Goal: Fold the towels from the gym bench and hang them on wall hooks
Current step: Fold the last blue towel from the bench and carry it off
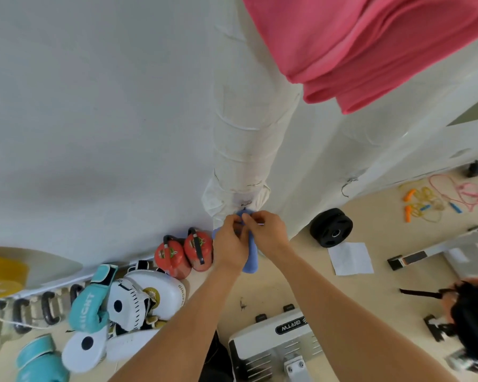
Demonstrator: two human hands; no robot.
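Both hands, left hand (230,238) and right hand (265,230), pinch my blue towel (251,261) at the wall (94,106) just below the white towel (249,150), beside the pink towel (370,45); judged: hanging nearly complete.

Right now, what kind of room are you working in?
Most likely a home or small gym. Teal boxing gloves and white punch mitts lie along the wall, a black weight plate leans against it, and skipping ropes lie on the floor.
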